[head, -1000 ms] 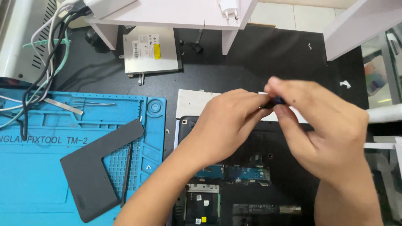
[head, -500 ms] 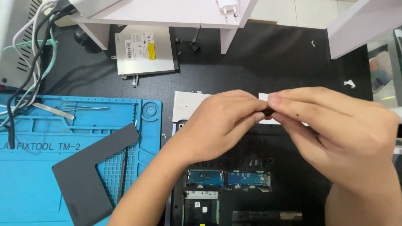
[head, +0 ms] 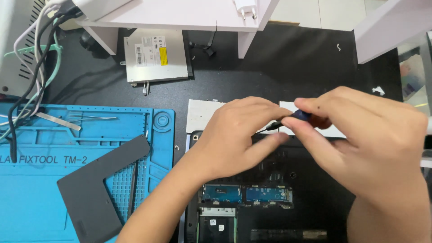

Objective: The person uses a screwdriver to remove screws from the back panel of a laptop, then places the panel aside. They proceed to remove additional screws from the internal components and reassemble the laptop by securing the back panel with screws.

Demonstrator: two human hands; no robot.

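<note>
The right hand [head: 360, 144] pinches a small screwdriver [head: 299, 118] with a dark blue and red handle. Its long side runs left to right, tip toward the left hand [head: 240, 135]. The left hand's fingers are curled tight at that tip; what they hold, I cannot tell. Right under both hands lies an open laptop [head: 288, 198] with blue memory cards showing. Left of the hands sits a blue mat [head: 40, 180] with a dark cover [head: 96, 184]. Farther off, on the black table [head: 292, 67], rests a silver disc drive [head: 155, 56].
</note>
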